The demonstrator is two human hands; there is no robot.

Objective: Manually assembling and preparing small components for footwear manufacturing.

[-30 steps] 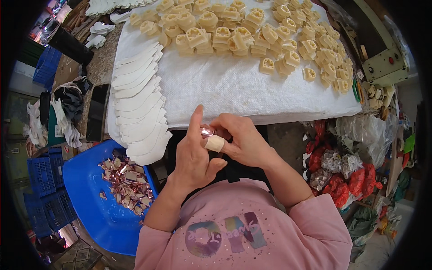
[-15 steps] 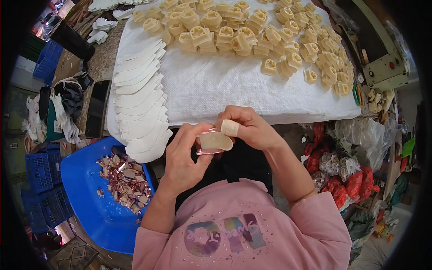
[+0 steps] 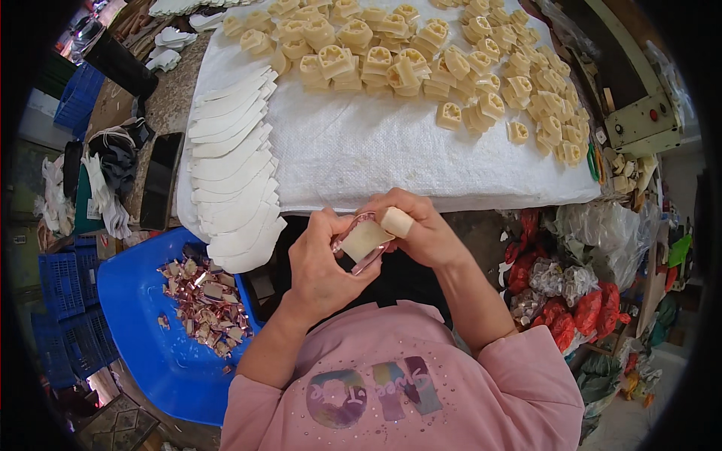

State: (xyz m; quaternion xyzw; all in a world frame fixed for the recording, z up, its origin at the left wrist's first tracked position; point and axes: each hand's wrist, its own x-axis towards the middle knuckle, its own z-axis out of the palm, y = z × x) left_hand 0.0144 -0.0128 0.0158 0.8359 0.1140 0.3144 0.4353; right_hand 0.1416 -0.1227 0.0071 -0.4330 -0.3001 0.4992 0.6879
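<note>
1. Two hands meet below the near edge of the counter, which is covered by a white cloth.
2. The left hand has its grip closed on a small cream-coloured piece with a pinkish shiny edge, holding it from the left and from beneath.
3. The right hand has its grip closed on the same piece from the right; one fingertip wears a tan wrapping that rests at the upper right corner of the piece.
4. The piece lies between both grips, tilted, its flat cream face toward the camera.
5. Just left of the left grip, a fanned stack of white curved pieces lies along the left edge of the cloth.
6. Below and left of the left grip, a blue tub holds a heap of small pink and cream scraps.
7. Well beyond both grips, on the far half of the cloth, many cream moulded blocks lie in loose rows.
8. To the right of the right grip, clear and red bags are heaped beside the counter.
9. A dark flat phone lies left of the white stack.
</note>
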